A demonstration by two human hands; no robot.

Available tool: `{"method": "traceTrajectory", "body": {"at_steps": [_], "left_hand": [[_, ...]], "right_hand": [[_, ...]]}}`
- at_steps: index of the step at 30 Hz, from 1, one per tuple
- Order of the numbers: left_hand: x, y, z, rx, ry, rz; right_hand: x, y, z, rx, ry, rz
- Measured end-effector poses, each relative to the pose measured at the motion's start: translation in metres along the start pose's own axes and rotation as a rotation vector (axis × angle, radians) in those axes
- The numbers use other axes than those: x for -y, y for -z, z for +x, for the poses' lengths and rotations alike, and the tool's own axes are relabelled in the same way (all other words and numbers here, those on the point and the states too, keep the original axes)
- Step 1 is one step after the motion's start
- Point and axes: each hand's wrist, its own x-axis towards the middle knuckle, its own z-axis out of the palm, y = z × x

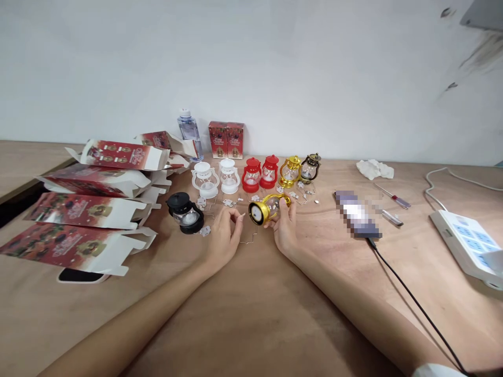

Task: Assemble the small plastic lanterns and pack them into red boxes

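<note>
My right hand (285, 228) grips a small gold lantern (271, 207) tipped on its side, its round base facing left. My left hand (227, 234) is closed in a pinch just left of that base; a tiny pale bit shows at the fingertips, too small to name. Below the lantern lies a bent thin wire (252, 238). A black lantern (185, 213) stands left of my left hand, with a small white tag beside it. Behind my hands is a row of lanterns: white (205, 180), red (251, 175), gold (290, 172) and dark bronze (310, 168).
Opened red-and-white cartons (78, 210) are piled at left, over a phone (81, 275). A water bottle (189, 133) and two red boxes (226, 140) stand by the wall. At right are a cabled phone (358, 215), a screwdriver (400, 201), crumpled tissue (374, 169) and a power strip (467, 243).
</note>
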Motion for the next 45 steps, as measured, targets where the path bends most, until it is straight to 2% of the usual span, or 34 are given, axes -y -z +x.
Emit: {"method": "traceTrajectory", "body": {"at_steps": [4,6,10,15,22,27,34,40,45], "left_hand": [[0.001,0.002,0.001,0.201,0.018,0.116],[0.001,0.002,0.0,0.226,0.016,0.151],[-0.001,0.003,-0.001,0.117,-0.011,0.112],[-0.003,0.004,-0.002,0.003,-0.119,0.023],[-0.003,0.003,-0.004,-0.005,-0.107,0.016],[-0.004,0.003,-0.003,-0.061,-0.101,-0.019],[-0.005,0.001,-0.005,0.026,-0.154,-0.091],[-0.005,0.002,-0.008,0.013,-0.168,0.035],[-0.001,-0.001,-0.01,0.039,-0.224,0.228]], "right_hand": [[0.001,0.001,0.001,-0.007,-0.006,0.014],[0.001,0.002,0.001,0.009,-0.008,0.006],[0.001,0.002,-0.001,0.025,-0.009,-0.009],[-0.001,0.004,-0.001,0.091,-0.007,-0.049],[-0.002,0.004,-0.001,0.129,-0.021,-0.065],[-0.002,0.004,-0.001,0.131,-0.024,-0.056],[-0.002,0.004,-0.002,0.144,-0.005,-0.088],[0.001,0.002,-0.007,0.169,0.011,-0.128],[0.003,0.001,-0.009,0.183,0.01,-0.147]]}}
